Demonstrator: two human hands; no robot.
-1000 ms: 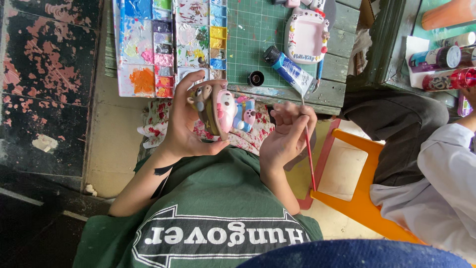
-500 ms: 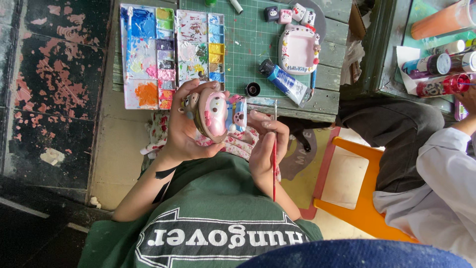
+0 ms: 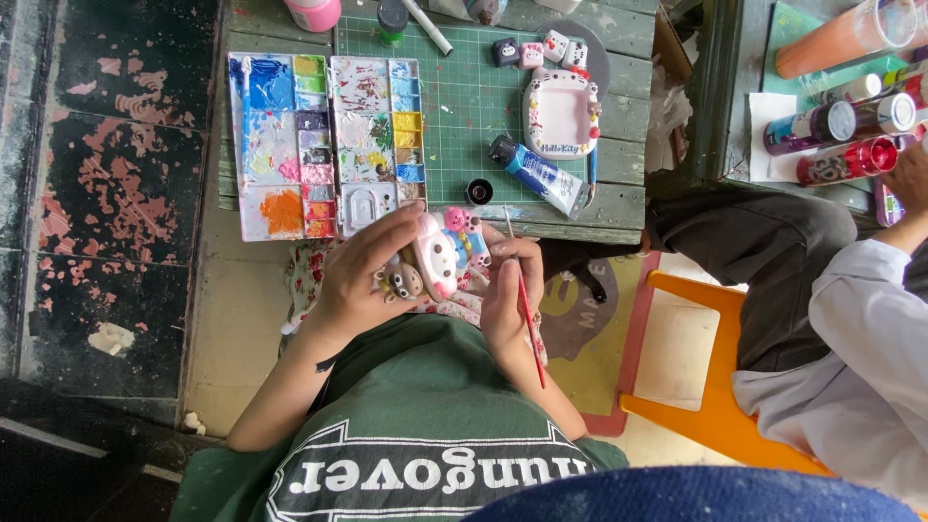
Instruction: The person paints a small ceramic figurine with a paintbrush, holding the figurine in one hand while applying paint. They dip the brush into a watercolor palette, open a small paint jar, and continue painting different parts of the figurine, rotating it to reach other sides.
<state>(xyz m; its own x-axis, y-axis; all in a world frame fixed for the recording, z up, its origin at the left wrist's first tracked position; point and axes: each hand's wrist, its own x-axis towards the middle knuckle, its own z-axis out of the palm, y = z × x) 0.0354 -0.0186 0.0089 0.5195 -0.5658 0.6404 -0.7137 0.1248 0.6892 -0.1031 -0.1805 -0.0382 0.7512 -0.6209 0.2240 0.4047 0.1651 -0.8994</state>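
My left hand (image 3: 353, 280) grips a small painted plaster figurine (image 3: 440, 253), pink and white with cartoon animal figures, held above my lap. My right hand (image 3: 507, 300) holds a thin paintbrush with a red handle (image 3: 529, 324). Its tip points up beside the figurine's right edge, and the fingers rest against the figurine. A paint palette (image 3: 324, 145) with many coloured wells lies on the wooden table just beyond my hands.
A green cutting mat (image 3: 464, 106) carries a blue paint tube (image 3: 541, 176), a black cap (image 3: 478, 191), a white cartoon-cat frame (image 3: 559, 114) and small figures. On the right sits another person in a white sleeve (image 3: 870, 358), near paint bottles (image 3: 841, 126) and an orange stool (image 3: 715, 387).
My right hand has moved left with the brush, up against the figurine. My left hand has turned the figurine so that its painted face shows. The view has shifted slightly.
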